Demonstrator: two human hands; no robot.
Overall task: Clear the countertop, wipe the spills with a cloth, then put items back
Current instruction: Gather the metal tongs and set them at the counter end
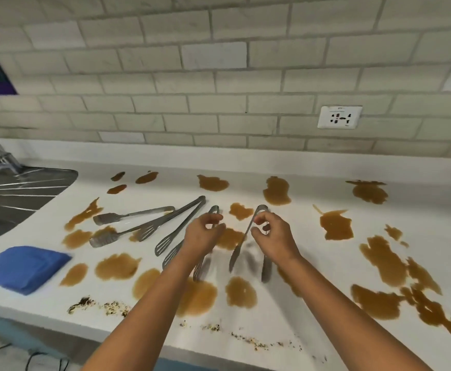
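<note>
The right hand (pixel 271 235) has its fingers curled, thumb and fingertips pinching the hinged top of a pair of metal tongs (pixel 248 236), whose two arms hang down and apart toward the white countertop (pixel 312 311); the lower ends are blurred. The left hand (pixel 203 235) is likewise curled, its thumb and forefinger closed near the top end of a second pair of tongs (pixel 177 253), whose slotted blades show below the wrist; whether the fingers actually clamp the metal cannot be told for certain, though they appear to touch it. Just to the left lie two more utensils on the counter: long slotted tongs (pixel 176 218) running diagonally and shorter flat-ended tongs (pixel 128 226) beside them, over a brown spill. Brown spills (pixel 275 191) are scattered across the whole counter, with crumbs (pixel 106 306) along the near edge. A folded blue cloth (pixel 27 267) rests at the left near the edge, well apart from both hands. Beyond it sits a steel sink drainer (pixel 18 188), and a wall socket (pixel 339 117) is set in the tiled backsplash.
</note>
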